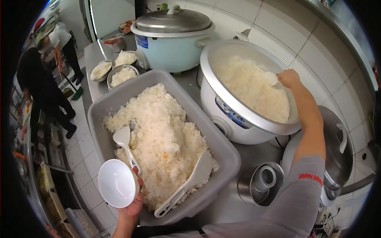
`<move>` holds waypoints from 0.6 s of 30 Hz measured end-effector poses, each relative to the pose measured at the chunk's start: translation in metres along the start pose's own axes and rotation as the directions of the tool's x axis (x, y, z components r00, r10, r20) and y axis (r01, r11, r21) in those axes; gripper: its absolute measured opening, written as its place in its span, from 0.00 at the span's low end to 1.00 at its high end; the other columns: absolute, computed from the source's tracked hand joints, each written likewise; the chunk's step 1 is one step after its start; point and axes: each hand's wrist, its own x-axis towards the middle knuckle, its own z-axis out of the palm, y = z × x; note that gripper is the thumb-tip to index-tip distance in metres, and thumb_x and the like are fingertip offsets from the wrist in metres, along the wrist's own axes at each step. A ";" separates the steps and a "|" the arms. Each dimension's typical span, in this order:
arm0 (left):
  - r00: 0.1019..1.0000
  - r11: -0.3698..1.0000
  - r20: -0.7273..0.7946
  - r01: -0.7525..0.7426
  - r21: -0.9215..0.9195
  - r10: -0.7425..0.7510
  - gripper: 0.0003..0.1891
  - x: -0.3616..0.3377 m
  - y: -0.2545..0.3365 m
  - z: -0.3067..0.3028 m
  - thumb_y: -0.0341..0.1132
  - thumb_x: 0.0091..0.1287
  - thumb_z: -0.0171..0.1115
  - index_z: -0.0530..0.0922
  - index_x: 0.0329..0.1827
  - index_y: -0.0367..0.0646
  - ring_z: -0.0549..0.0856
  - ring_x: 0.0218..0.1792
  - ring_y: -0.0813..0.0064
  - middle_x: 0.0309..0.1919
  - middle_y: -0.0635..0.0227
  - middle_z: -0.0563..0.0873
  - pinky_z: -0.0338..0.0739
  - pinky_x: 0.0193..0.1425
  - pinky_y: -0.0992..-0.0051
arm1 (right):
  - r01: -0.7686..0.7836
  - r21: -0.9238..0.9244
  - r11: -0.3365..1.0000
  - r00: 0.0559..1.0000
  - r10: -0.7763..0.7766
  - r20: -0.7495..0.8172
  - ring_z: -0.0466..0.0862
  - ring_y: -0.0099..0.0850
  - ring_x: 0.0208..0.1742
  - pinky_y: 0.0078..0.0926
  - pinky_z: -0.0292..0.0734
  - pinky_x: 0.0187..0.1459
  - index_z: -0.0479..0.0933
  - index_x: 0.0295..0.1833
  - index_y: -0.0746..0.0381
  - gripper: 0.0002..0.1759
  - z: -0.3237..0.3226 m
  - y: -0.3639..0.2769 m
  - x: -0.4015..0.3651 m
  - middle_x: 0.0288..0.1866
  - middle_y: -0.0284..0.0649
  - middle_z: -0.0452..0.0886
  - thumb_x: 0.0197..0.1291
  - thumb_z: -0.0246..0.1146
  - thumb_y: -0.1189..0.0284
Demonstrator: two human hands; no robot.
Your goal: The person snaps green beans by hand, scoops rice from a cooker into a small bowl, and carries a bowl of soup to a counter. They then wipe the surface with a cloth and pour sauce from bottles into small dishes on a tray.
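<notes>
My left hand [134, 204] is closed around the side of a small white bowl [116, 183], which is tilted so that its bare inside shows. The bowl is over the near left edge of a grey plastic tub [232, 158] heaped with cooked rice [166, 131]. Two white rice paddles lie on that rice, one [122, 137] at the left and a dimpled one [200, 168] at the right. Inside the large open rice cooker [208, 93], my right hand [289, 78] grips a white utensil [272, 78] at the rice [254, 91]; its exact kind is hard to make out.
A lidded pale-blue rice cooker [168, 51] stands behind the tub. Metal bowls of rice [124, 75] sit beyond the tub's far left corner. Metal containers [262, 184] and another lidded cooker [333, 150] are at the right. Two people [43, 87] stand on the left.
</notes>
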 end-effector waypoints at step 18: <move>0.989 0.994 0.134 0.052 0.098 -0.065 0.34 0.006 0.002 0.000 0.60 0.60 0.48 0.58 0.66 0.53 0.61 0.62 0.51 0.65 0.56 0.58 0.72 0.53 0.53 | 0.177 0.184 0.967 0.982 -0.185 0.030 0.80 0.36 0.39 0.34 0.74 0.39 0.73 0.54 0.42 0.17 -0.078 -0.064 -0.114 0.36 0.38 0.81 0.58 0.52 0.60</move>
